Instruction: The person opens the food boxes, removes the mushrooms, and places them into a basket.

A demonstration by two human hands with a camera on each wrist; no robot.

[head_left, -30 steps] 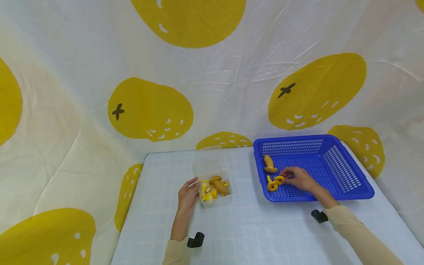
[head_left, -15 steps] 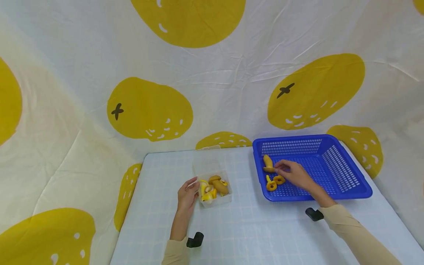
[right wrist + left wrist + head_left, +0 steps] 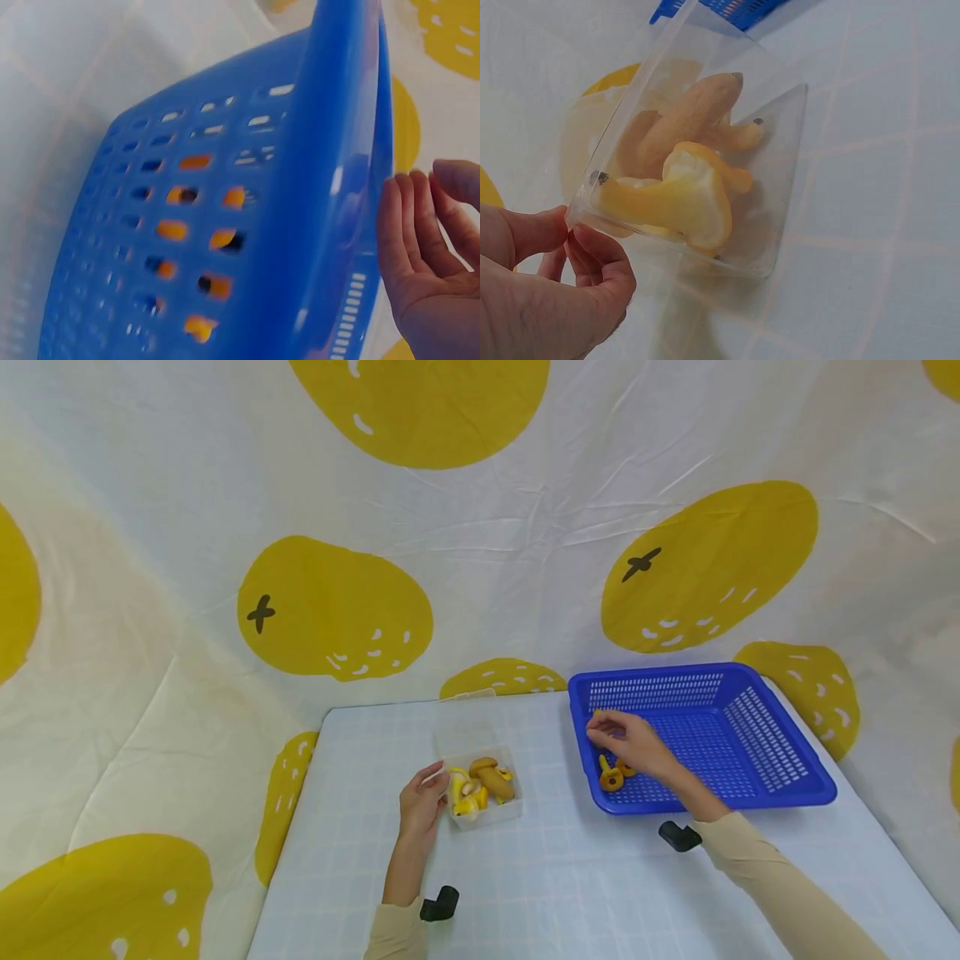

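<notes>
A clear plastic box point(image 3: 501, 815) with its lid point(image 3: 465, 727) folded back stands left of centre. In it lie a brown mushroom point(image 3: 492, 778) and several yellow mushrooms point(image 3: 697, 191). My left hand point(image 3: 422, 803) pinches the box's near-left rim between thumb and fingers, plain in the left wrist view. My right hand point(image 3: 630, 745) hovers over the left side of a blue plastic basket point(image 3: 716, 807), fingers bent loosely with nothing between them. Two orange-yellow mushrooms, one a funnel-shaped mushroom point(image 3: 611, 778), lie just below it. A brown mushroom there is mostly hidden behind that hand.
A white checked cloth point(image 3: 555, 885) covers the table. Behind the table hangs a pale curtain point(image 3: 525, 527) printed with yellow fruit. The basket's slotted side wall point(image 3: 172, 187) rises beside my right hand. Dark wrist cameras point(image 3: 440, 903) sit at both wrists.
My right hand leaves the small orange-yellow mushrooms, passes over the brown one and moves left toward the basket's left rim. My left hand keeps its hold on the box.
</notes>
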